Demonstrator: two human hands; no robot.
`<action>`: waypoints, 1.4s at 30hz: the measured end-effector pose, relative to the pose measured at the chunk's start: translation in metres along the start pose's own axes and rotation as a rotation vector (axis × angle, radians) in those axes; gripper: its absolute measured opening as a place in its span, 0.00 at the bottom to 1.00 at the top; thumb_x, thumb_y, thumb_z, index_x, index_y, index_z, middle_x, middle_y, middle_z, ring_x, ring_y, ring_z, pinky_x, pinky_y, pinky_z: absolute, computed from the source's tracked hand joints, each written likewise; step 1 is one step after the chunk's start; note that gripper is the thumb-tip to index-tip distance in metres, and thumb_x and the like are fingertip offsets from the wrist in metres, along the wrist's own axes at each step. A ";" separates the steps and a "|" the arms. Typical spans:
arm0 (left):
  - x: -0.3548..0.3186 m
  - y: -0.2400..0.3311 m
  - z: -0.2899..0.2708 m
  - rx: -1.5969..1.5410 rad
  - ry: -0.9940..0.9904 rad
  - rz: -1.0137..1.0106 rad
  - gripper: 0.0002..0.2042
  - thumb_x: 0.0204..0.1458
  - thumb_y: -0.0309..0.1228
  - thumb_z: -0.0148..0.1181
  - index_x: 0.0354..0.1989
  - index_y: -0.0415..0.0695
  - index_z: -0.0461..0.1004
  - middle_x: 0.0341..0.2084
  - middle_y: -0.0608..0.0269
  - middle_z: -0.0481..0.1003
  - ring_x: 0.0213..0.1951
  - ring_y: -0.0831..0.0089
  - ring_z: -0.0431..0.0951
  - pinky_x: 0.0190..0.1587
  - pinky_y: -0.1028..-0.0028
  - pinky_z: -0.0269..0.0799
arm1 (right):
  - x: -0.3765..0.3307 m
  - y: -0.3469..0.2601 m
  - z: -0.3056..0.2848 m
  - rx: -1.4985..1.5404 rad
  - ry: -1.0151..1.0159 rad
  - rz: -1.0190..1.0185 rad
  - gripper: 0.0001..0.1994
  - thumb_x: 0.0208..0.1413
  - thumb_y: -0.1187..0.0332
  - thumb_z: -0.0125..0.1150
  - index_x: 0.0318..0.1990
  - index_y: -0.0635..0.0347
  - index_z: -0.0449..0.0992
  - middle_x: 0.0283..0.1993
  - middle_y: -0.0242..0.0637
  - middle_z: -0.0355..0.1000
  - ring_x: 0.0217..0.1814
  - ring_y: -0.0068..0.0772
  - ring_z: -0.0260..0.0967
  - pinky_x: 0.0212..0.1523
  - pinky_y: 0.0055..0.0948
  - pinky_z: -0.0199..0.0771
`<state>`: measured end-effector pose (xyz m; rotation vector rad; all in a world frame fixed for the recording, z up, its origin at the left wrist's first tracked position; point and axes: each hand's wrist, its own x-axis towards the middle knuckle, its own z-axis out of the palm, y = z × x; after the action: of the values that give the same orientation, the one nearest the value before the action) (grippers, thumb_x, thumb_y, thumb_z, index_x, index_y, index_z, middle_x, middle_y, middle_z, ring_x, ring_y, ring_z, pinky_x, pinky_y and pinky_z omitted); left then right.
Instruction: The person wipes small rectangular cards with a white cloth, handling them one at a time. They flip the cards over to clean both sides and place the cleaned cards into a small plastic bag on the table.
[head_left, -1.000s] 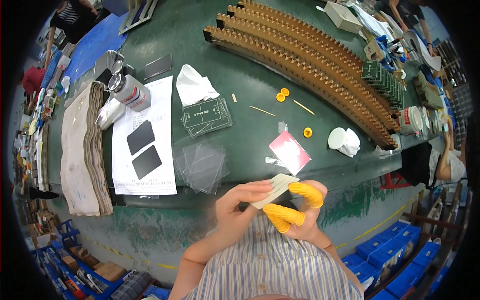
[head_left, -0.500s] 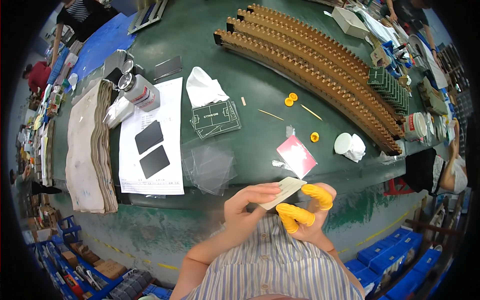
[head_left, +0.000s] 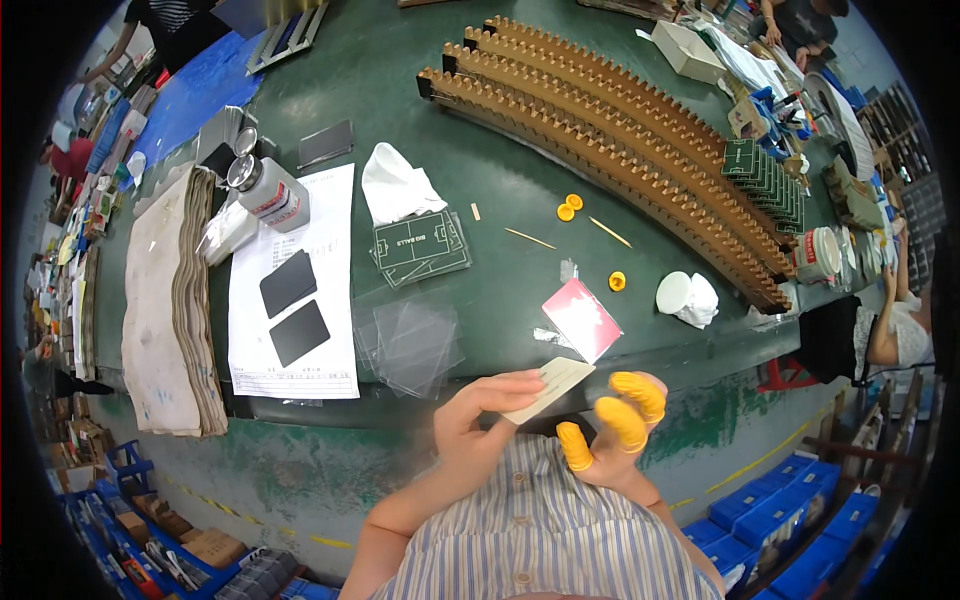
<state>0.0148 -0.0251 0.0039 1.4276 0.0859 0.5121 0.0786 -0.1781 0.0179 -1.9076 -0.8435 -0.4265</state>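
Between its thumb and fingers, my left hand [head_left: 470, 418] grips a thin cream-coloured card [head_left: 555, 385], tilted over the table's near edge. My right hand [head_left: 612, 462] is beside the card's right end, apart from it. Yellow finger cots [head_left: 622, 424] cover its thumb and two fingers, which are spread with nothing between them. Just beyond the card lies a pink and white card [head_left: 583, 318] in a clear sleeve. Several clear sheets [head_left: 410, 340] lie to the left, and green printed plates [head_left: 422, 248] are stacked behind them, next to a white cloth [head_left: 395, 185].
Long slotted wooden racks [head_left: 600, 130] cross the back right, holding green plates [head_left: 765, 185]. Rolled finger cots [head_left: 617, 281], wooden sticks [head_left: 530, 239] and a round white pad [head_left: 674, 292] lie nearer. At left stand a pump bottle [head_left: 272, 195], a paper sheet [head_left: 340, 345] and stacked boards [head_left: 165, 300].
My right hand's fingers have come off the card's right end and spread apart. The left hand keeps hold of the card. The whole view has shifted slightly.
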 end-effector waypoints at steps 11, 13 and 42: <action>-0.001 0.000 -0.002 -0.031 -0.006 -0.002 0.07 0.46 0.14 0.59 0.33 0.37 0.72 0.38 0.50 0.76 0.47 0.55 0.75 0.53 0.61 0.70 | 0.002 -0.003 0.001 -0.024 -0.111 -0.056 0.17 0.40 0.65 0.69 0.41 0.41 0.77 0.52 0.36 0.57 0.53 0.42 0.51 0.49 0.35 0.59; -0.001 -0.001 -0.002 -0.033 -0.006 -0.002 0.08 0.46 0.14 0.59 0.33 0.37 0.72 0.38 0.50 0.76 0.47 0.55 0.75 0.53 0.61 0.70 | 0.002 -0.004 0.000 -0.051 -0.166 -0.060 0.16 0.39 0.65 0.69 0.39 0.40 0.77 0.52 0.38 0.56 0.54 0.43 0.50 0.50 0.37 0.58; -0.003 0.000 0.000 -0.082 0.041 -0.036 0.13 0.40 0.09 0.53 0.33 0.37 0.74 0.38 0.52 0.77 0.48 0.58 0.75 0.53 0.64 0.68 | 0.000 -0.001 -0.001 -0.096 -0.153 -0.040 0.11 0.38 0.67 0.68 0.33 0.39 0.80 0.55 0.41 0.57 0.53 0.45 0.50 0.51 0.42 0.55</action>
<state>0.0124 -0.0265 0.0035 1.3331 0.1219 0.5096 0.0781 -0.1789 0.0194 -2.0347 -0.9779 -0.3539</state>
